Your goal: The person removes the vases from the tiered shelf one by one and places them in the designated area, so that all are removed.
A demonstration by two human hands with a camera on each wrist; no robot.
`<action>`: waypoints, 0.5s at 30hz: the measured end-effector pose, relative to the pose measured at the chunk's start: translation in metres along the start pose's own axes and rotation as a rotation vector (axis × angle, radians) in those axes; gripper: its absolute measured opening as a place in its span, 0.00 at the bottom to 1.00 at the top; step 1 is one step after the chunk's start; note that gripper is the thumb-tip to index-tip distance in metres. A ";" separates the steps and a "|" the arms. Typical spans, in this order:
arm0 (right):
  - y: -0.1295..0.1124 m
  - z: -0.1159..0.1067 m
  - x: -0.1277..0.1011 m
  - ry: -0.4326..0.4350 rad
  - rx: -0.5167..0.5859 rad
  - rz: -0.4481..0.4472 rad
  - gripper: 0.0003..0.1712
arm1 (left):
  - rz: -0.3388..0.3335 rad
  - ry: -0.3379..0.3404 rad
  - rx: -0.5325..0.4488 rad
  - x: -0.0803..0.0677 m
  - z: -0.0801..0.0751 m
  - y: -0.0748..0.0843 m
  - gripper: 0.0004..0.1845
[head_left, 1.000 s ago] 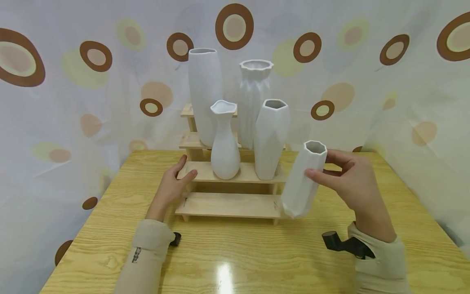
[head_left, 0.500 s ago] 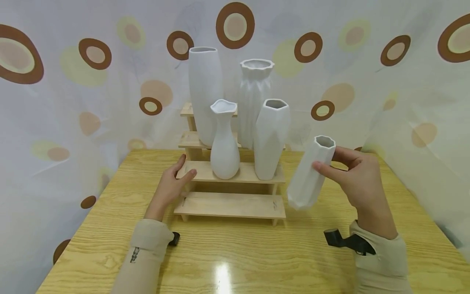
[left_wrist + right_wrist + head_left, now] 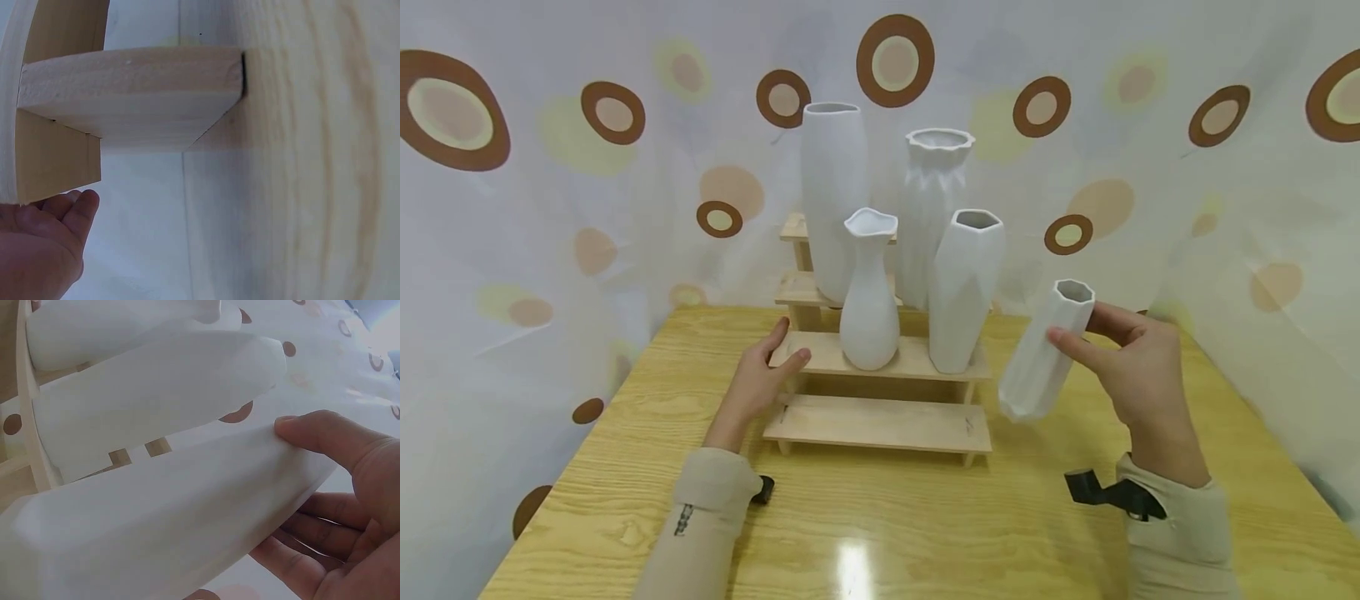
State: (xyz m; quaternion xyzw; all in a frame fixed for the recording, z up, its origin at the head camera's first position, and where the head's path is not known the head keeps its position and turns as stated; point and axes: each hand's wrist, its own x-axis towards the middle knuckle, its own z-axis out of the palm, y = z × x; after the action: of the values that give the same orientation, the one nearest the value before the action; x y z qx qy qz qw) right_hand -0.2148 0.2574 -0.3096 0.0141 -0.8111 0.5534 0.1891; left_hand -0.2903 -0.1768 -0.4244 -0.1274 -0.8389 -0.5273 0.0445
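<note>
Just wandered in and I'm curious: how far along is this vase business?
Four white vases stand on the stepped wooden rack; the lowest step is bare. The right hand holds a small faceted vase tilted in the air beside the rack, resting on nothing. The left hand rests on the rack's left end. The held vase has yet to be set anywhere.

Stepped shelf (image 3: 880,421): on the table (image 3: 925,533), toward its far edge. Second step: narrow-necked vase (image 3: 869,292) left, faceted vase (image 3: 964,287) right. Behind, higher: tall vase (image 3: 835,192) left, fluted vase (image 3: 934,200) right. Small vase (image 3: 1047,350): right of the shelf, above the tabletop.
</note>
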 end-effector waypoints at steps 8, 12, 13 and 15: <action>0.011 0.008 0.007 0.070 -0.022 0.004 0.29 | -0.023 -0.003 -0.021 -0.004 0.001 0.004 0.42; 0.013 0.012 0.009 0.084 -0.028 0.010 0.30 | -0.017 -0.002 -0.021 -0.004 0.002 0.004 0.42; 0.013 0.013 0.009 0.090 -0.029 0.011 0.30 | -0.014 -0.003 -0.018 -0.004 0.001 0.004 0.42; 0.013 0.015 0.010 0.104 -0.033 0.000 0.30 | -0.010 -0.001 -0.018 -0.003 0.000 0.004 0.42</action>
State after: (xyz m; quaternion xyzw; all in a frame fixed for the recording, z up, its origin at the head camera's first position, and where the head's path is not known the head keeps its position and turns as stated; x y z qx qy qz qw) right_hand -0.2314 0.2507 -0.3224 -0.0178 -0.8091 0.5401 0.2311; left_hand -0.2864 -0.1752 -0.4215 -0.1239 -0.8347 -0.5351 0.0405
